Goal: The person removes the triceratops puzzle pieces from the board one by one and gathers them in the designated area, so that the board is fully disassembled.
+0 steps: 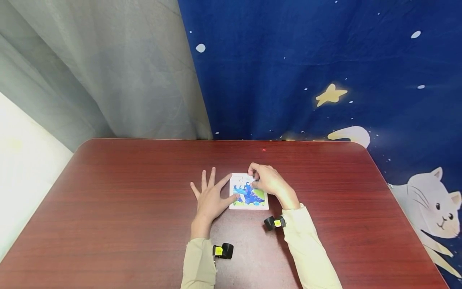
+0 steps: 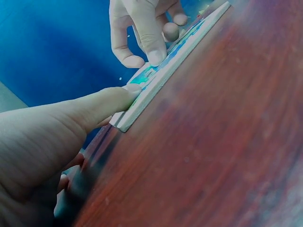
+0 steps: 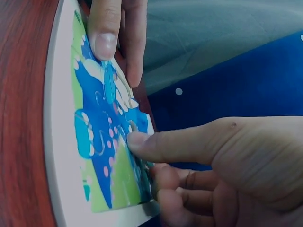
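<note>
Fingers of the left hand (image 1: pixel 210 204) are spread and released, while those of the right hand (image 1: pixel 270 181) bend in toward the thumb, both at a jigsaw puzzle (image 1: pixel 249 207).

At far left, a pale surface (image 1: pixel 21 172) gives way to a grey curtain (image 1: pixel 144 80) behind the reddish-brown bench (image 1: pixel 126 208). Next, a light left sleeve (image 1: pixel 199 263) with a small black camera (image 1: pixel 223 251) beside it leads to the left hand; its thumb rests on the left part of the picture, its index finger reaches the upper left corner, and the others fan out over the bench.

The puzzle lies on the bench between the hands, its white frame around a mostly blue and green picture. At its upper right, the right thumb touches the face; whether a piece is pinched there cannot be told. The right sleeve (image 1: pixel 310 247) follows, then a blue curtain's (image 1: pixel 267 80) yellow star (image 1: pixel 331 95) and, rightmost, a printed cat (image 1: pixel 429 200).
</note>
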`<state>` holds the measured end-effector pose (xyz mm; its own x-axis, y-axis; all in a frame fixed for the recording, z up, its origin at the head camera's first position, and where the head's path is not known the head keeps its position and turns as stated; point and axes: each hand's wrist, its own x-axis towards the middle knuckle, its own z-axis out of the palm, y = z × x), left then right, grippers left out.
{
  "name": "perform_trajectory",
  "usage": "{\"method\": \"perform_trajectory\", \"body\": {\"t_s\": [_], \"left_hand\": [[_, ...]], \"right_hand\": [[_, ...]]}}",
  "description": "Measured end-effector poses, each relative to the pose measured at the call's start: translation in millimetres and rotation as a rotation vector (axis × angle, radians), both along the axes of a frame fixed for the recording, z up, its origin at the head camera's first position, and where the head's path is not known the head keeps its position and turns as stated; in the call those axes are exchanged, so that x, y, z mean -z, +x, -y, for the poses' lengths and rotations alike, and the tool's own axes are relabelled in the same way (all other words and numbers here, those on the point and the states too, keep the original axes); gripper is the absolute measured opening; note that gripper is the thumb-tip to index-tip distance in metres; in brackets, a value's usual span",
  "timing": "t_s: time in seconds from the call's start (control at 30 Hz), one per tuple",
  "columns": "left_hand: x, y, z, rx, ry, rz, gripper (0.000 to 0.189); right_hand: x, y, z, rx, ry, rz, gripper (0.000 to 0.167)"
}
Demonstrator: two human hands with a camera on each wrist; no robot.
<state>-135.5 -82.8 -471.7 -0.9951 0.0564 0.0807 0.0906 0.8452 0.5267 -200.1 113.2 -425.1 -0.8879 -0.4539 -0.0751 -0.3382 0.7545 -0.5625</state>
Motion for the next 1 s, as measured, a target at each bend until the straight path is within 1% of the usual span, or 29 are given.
{"method": "perform_trajectory", "body": {"t_s": [0.13, 0.3, 0.57, 0.83, 1.0], "left_hand": [[0.9, 0.1, 0.4, 0.000, -0.001, -0.006, 0.067], [1.1, 0.2, -0.3, 0.001, -0.001, -0.001, 0.067], [0.2, -0.9, -0.2, 0.001, 0.000, 0.000, 0.068], [0.4, -1.3, 0.1, -0.001, 0.005, -0.003, 0.068], [0.4, -1.4, 0.4, 0.000, 0.004, -0.008, 0.067]], "right_hand": [[3.3, -1.7, -2.7, 0.008, -0.032, -0.004, 0.023], [3.1, -2.2, -5.8, 0.013, -0.034, -0.002, 0.021], [2.3, -3.3, -3.4, -0.043, -0.033, -0.040, 0.019], [1.4, -3.0, -3.4, -0.030, -0.029, -0.011, 0.019], [2.1, -3.4, -3.9, -0.009, -0.016, -0.009, 0.018]]}}
